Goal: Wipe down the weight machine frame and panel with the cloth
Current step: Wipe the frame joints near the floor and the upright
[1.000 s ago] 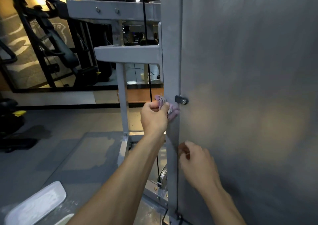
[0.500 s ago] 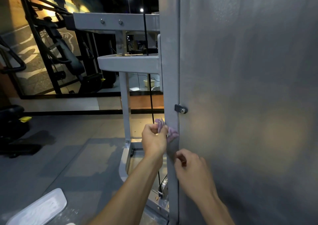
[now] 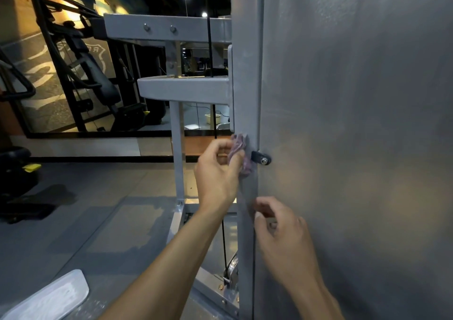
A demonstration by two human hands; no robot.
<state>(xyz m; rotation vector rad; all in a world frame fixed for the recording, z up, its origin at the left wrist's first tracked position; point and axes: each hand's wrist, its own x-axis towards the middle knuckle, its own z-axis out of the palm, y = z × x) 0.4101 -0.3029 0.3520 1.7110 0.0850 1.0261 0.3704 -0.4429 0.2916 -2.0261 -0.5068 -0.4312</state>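
Note:
The weight machine's grey upright frame post [image 3: 246, 74] runs down the middle of the head view. The broad grey panel [image 3: 355, 123] fills the right side. My left hand [image 3: 218, 172] grips a crumpled purple cloth [image 3: 241, 148] and presses it against the post's left face. The cloth sits just left of a small black bracket [image 3: 261, 159] with a bolt. My right hand [image 3: 282, 236] is lower down, its fingers curled at the seam between the post and the panel edge.
A grey cross beam [image 3: 183, 91] juts left from the post, with a black cable [image 3: 215, 123] running down behind it. A pulley [image 3: 232, 268] sits low by the base. A white flat board [image 3: 49, 297] lies on the floor. Black gym equipment [image 3: 14, 172] stands far left.
My left hand slid the cloth down the post below the bracket, then back up to bracket height. My right hand stayed at the seam.

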